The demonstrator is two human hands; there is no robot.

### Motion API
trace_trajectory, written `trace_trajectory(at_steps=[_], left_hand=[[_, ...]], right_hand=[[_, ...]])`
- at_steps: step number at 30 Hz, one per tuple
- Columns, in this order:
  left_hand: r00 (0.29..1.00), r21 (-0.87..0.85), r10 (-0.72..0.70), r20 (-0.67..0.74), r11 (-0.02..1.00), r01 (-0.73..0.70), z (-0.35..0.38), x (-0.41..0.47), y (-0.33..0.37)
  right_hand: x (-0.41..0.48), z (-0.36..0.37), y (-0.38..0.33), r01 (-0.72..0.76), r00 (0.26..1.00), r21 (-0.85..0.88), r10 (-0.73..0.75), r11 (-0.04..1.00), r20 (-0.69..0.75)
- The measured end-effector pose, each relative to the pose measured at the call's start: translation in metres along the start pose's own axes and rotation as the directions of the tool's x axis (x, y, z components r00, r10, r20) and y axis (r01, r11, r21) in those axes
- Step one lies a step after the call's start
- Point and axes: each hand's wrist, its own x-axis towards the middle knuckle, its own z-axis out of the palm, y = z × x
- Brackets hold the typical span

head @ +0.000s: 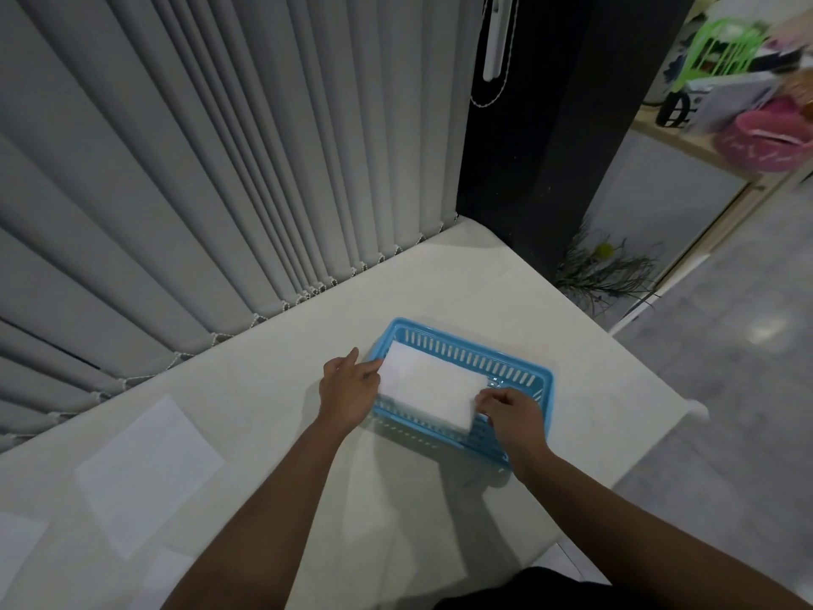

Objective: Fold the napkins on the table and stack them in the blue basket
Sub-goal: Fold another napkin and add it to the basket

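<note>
Left hand (pixel 349 389): centre of the frame, fingers extended to the left end of the folded white rectangular napkin (pixel 429 387), thumb raised clear of it; touching, not clasping. Right hand (pixel 510 411): just right of centre, fingers curled, pinching the same napkin at its lower right corner. Folded white rectangular napkin: lies flat and lengthwise between the two hands, inside the blue slotted plastic basket (pixel 475 352), covering most of the basket's floor; whether other napkins lie beneath it cannot be told. Blue slotted plastic basket: rectangular, low-walled, set at a slant on the pale cream surface (pixel 506 279), towards that surface's right edge. Unfolded white napkin (pixel 149 468): flat on the surface at lower left of the frame, well apart from the basket. Grey vertical blinds (pixel 220 147): fill the upper left, their beaded lower hems meeting the far edge of the surface. Dark pillar (pixel 550 147): upper centre right, behind the surface's far corner. Spiky green plant (pixel 602 270): at the pillar's foot, on the grey floor (pixel 726 345). Green plastic basket (pixel 721 50) and pink bag (pixel 774 134): upper right corner, blurred, on a wooden shelf.
</note>
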Motion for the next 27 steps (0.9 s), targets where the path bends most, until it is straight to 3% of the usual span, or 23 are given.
trace_trajectory(at_steps=[4, 7, 9, 11, 14, 17, 22, 27], left_hand=[[1.0, -0.026, 0.008, -0.016, 1.0, -0.008, 0.003, -0.001, -0.002], [0.999, -0.018, 0.014, -0.032, 1.0, -0.015, 0.003, -0.001, -0.005], [1.0, -0.032, 0.003, -0.025, 0.999, -0.004, 0.003, -0.003, -0.004], [1.0, -0.016, 0.007, -0.003, 1.0, -0.007, 0.005, -0.003, -0.007], [0.998, -0.034, 0.007, 0.063, 0.999, -0.005, 0.004, -0.004, -0.009], [0.998, 0.012, 0.027, 0.054, 1.0, -0.027, 0.006, -0.006, -0.01], [0.999, 0.012, 0.048, -0.004, 0.999, -0.048, 0.006, -0.008, -0.007], [0.994, -0.029, 0.083, -0.068, 0.996, -0.085, 0.009, -0.009, -0.01]], right_hand=[[0.0, 0.001, 0.002, 0.053, 0.998, -0.029, -0.053, 0.998, -0.017], [-0.009, 0.001, 0.004, 0.24, 0.971, -0.218, -0.239, 0.946, 0.032], [-0.012, -0.001, 0.011, 0.414, 0.906, -0.499, -0.396, 0.762, 0.146], [-0.015, 0.0, 0.019, 0.492, 0.853, -0.687, -0.454, 0.535, 0.258], [-0.017, 0.003, 0.027, 0.532, 0.803, -0.758, -0.509, 0.377, 0.311], [-0.017, 0.003, 0.032, 0.52, 0.807, -0.816, -0.458, 0.251, 0.374], [-0.018, 0.0, 0.038, 0.499, 0.841, -0.836, -0.361, 0.228, 0.404], [-0.019, -0.002, 0.036, 0.56, 0.809, -0.797, -0.357, 0.226, 0.467]])
